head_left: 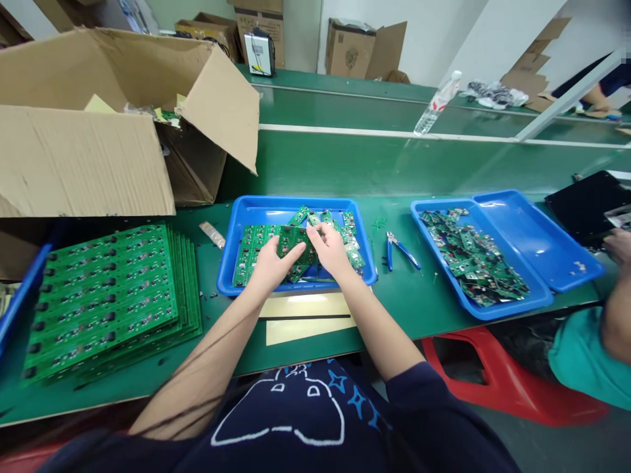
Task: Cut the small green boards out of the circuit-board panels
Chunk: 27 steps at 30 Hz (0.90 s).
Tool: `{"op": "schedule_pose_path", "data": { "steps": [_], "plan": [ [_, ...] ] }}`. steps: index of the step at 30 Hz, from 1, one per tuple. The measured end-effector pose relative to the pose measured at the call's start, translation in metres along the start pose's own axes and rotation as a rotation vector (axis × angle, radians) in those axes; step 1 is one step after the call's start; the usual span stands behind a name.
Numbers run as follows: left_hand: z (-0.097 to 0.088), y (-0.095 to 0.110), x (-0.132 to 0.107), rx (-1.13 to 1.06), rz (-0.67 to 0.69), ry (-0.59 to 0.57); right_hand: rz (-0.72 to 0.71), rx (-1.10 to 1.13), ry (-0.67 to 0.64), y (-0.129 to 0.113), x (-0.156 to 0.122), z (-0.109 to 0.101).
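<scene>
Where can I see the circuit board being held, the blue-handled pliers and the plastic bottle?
Held circuit board [290, 236]: head view, on its exposed green face.
Blue-handled pliers [403, 249]: head view, on the right-hand handle.
Plastic bottle [440, 102]: head view, on its label.

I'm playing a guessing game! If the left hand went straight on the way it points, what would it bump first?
Probably the green circuit board, which the left hand touches. Past that, maybe the small boards in the blue tray, but depth is unclear.
</scene>
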State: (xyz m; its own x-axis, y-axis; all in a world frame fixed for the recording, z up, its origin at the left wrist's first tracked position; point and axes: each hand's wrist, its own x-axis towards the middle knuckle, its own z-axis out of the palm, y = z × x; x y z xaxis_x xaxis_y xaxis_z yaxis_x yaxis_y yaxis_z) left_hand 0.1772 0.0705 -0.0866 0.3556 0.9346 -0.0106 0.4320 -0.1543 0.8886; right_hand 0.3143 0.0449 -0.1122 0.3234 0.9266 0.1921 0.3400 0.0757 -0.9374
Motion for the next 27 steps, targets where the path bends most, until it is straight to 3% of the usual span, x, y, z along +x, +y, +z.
{"op": "schedule_pose_path", "data": {
  "steps": [6, 9, 12, 15, 18, 22, 24, 27],
  "plan": [
    [0.008, 0.0, -0.001, -0.02, 0.013, -0.008, 0.044, 0.072, -0.013, 0.005, -0.001, -0.006],
    [0.012, 0.001, 0.003, 0.02, 0.049, 0.037, 0.007, -0.074, -0.016, 0.004, 0.0, -0.004],
    [0.019, 0.002, 0.007, 0.209, 0.08, 0.133, 0.023, -0.246, 0.097, 0.004, 0.0, 0.002],
    [0.021, 0.003, 0.011, 0.305, 0.081, 0.108, 0.062, -0.38, 0.131, 0.006, 0.003, 0.003],
    [0.018, 0.002, 0.014, 0.153, 0.0, 0.021, 0.095, -0.376, 0.102, 0.007, 0.007, -0.005],
    [0.015, 0.0, 0.016, -0.048, -0.029, 0.091, -0.039, -0.326, 0.208, 0.001, 0.008, -0.012],
    [0.017, 0.002, 0.015, -0.065, -0.009, 0.068, -0.081, -0.262, 0.178, -0.003, 0.006, -0.008],
    [0.022, 0.005, 0.013, 0.133, 0.034, 0.062, 0.012, -0.201, 0.047, -0.006, 0.001, 0.003]
  ]
}}
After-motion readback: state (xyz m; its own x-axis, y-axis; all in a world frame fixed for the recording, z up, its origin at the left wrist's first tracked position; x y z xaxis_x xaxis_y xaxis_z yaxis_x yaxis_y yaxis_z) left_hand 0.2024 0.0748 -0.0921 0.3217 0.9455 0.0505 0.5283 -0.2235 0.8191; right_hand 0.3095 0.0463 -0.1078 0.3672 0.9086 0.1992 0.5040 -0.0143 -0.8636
